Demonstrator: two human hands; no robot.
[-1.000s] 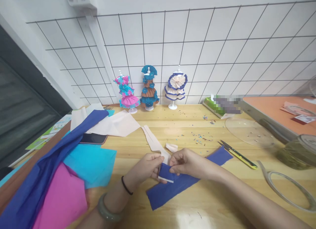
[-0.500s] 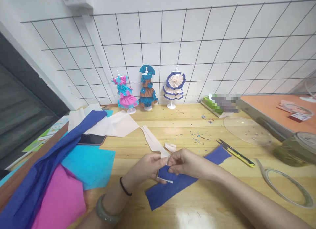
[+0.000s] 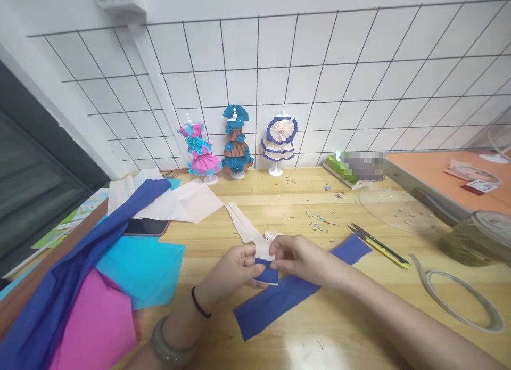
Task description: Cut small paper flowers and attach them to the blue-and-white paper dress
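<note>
Between my hands is a cream crepe paper strip (image 3: 242, 222) with a small dark blue paper piece (image 3: 267, 274) at its near end. My left hand (image 3: 239, 266) pinches the left edge, thumb on the blue part. With thumb and forefinger, my right hand (image 3: 301, 257) grips the right edge where cream meets blue. A pale edge shows along the bottom of the blue piece. Beneath, a longer dark blue paper strip (image 3: 275, 306) lies slantwise on the wooden table, partly covered by my right hand and forearm. A small cream roll (image 3: 272, 235) sits just behind my right hand.
Three small dress forms (image 3: 238, 146) in paper dresses stand by the wall. Coloured paper sheets (image 3: 139, 274) and a phone (image 3: 146, 227) lie left. To the right are black-and-yellow snips (image 3: 381, 247), a tape roll (image 3: 465, 301), a clear plate (image 3: 395, 210) and a jar (image 3: 475, 239).
My fingers have spread slightly apart along the join, so more of the cream paper above the blue piece shows. My left thumb now lies lower, on the blue. The view has shifted slightly.
</note>
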